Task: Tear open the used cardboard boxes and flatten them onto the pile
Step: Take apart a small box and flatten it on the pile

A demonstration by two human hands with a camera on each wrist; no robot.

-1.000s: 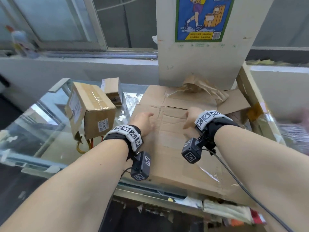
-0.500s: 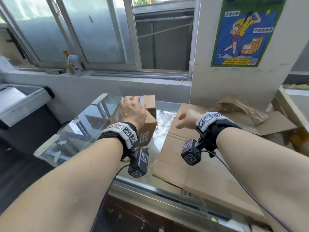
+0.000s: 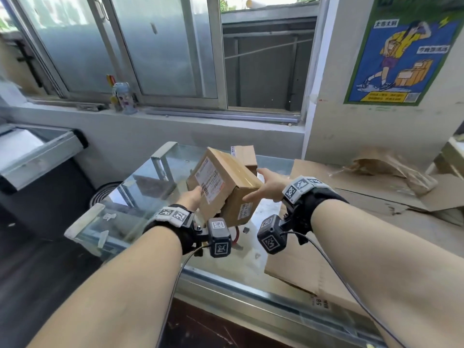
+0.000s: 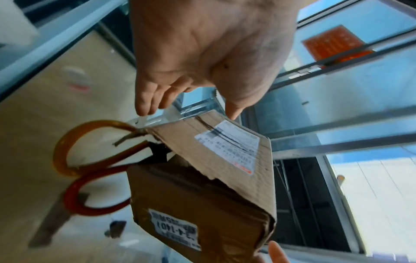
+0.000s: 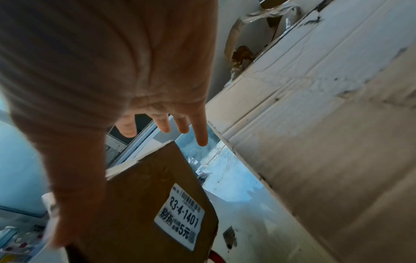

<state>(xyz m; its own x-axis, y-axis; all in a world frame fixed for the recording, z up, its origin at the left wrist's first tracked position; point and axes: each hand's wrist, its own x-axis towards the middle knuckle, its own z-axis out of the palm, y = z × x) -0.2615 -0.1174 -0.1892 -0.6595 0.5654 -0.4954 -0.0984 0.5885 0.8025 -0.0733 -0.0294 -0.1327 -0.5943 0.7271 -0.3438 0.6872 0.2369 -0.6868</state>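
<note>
A brown cardboard box [image 3: 226, 187] with white shipping labels hangs tilted above the glass counter [image 3: 140, 187]. My left hand [image 3: 192, 198] holds its labelled end, thumb on the label side and fingers behind. In the left wrist view the box [image 4: 202, 186] has a torn flap at that end. My right hand [image 3: 270, 187] lies against the box's right end, fingers straight over the taped top and thumb on the side. The right wrist view shows those fingers spread past the box [image 5: 144, 204]. The flattened cardboard pile [image 3: 376, 194] lies to the right.
A smaller cardboard box [image 3: 244, 155] stands behind the held one. Scissors [image 4: 74, 156] with red and orange handles lie on the glass under it. Crumpled brown paper [image 3: 391, 167] sits on the pile against the wall. A bottle [image 3: 123, 99] stands on the window sill.
Both hands left the flattened pile. My left hand took the box from the counter and lifted and tilted it; my right hand came across to its right end.
</note>
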